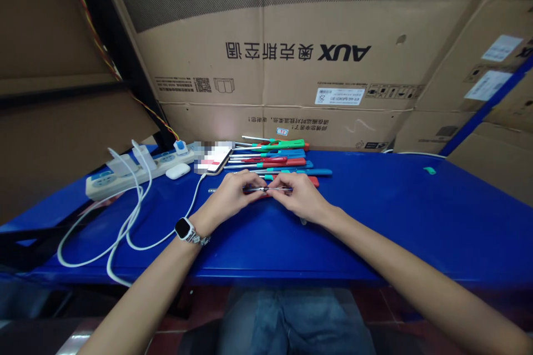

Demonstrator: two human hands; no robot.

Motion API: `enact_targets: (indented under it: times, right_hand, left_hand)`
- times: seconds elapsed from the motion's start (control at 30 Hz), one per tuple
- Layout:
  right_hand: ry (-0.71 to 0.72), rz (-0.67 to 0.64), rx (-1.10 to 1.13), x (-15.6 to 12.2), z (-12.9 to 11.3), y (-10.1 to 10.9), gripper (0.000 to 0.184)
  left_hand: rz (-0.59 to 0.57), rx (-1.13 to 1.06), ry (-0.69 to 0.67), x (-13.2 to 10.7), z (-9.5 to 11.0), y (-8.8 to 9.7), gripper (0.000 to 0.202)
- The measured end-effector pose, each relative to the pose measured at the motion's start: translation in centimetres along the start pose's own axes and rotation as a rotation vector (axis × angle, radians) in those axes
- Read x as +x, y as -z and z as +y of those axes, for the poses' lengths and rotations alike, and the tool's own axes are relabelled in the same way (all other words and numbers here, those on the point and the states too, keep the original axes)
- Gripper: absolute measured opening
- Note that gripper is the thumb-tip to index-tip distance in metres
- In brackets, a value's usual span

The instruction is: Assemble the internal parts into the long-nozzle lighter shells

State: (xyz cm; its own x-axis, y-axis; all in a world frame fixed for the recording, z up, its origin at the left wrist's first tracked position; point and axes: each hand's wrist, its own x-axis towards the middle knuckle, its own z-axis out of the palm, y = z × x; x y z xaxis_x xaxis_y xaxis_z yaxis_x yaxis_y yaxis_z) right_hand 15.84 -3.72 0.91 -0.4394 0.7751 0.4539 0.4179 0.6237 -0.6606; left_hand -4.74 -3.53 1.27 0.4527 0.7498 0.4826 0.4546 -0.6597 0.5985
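Close together over the blue table, my two hands work at a thin lighter part with a metal tube point(211, 191). My left hand point(231, 195) is closed around it, and the tube's end sticks out to the left of the fingers. At the other end, my right hand point(300, 195) pinches the part, its fingertips nearly meeting those of the left. Thin, shiny pieces show between the fingertips, too small to make out. Just behind the hands lie several long-nosed lighters in a stack, among them a green lighter point(287, 145) and a blue lighter point(320, 172), their metal tubes pointing left.
Left of the lighters lies a phone point(220, 158) with a white cable point(192, 206). A white earbud case point(177, 171) sits beside a power strip point(162, 165) with plugged-in chargers. A cardboard wall point(291, 11) stands behind the blue table point(395, 205). A small teal piece point(429, 170) lies far right.
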Motion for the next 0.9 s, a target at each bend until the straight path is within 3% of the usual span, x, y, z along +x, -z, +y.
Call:
enact_targets:
  times: [0.17,0.4,0.53,0.7,0.8,0.9]
  right_hand:
    - [0.134,0.034,-0.166,-0.1,0.1,0.2,0.006]
    - [0.112,-0.06,0.03,0.0,0.5,0.4,0.015]
    - [0.055,-0.056,0.133,0.1,0.8,0.2,0.017]
    - [-0.056,-0.038,0.22,0.2,1.3,0.0,0.024]
    - [-0.066,-0.021,0.196,0.2,0.8,0.1,0.024]
    - [0.024,-0.018,0.089,0.1,0.1,0.3,0.025]
  left_hand:
    - [-0.01,-0.087,0.072,0.0,0.2,-0.1,0.024]
    - [-0.076,-0.075,0.011,-0.1,0.5,0.0,0.02]
    - [-0.074,0.03,-0.088,-0.2,0.0,0.1,0.023]
    - [-0.046,0.246,-0.314,-0.3,-0.6,0.1,0.024]
    - [-0.022,0.316,-0.321,-0.3,-0.3,0.3,0.023]
    - [-0.032,0.325,-0.322,-0.4,0.3,0.6,0.022]
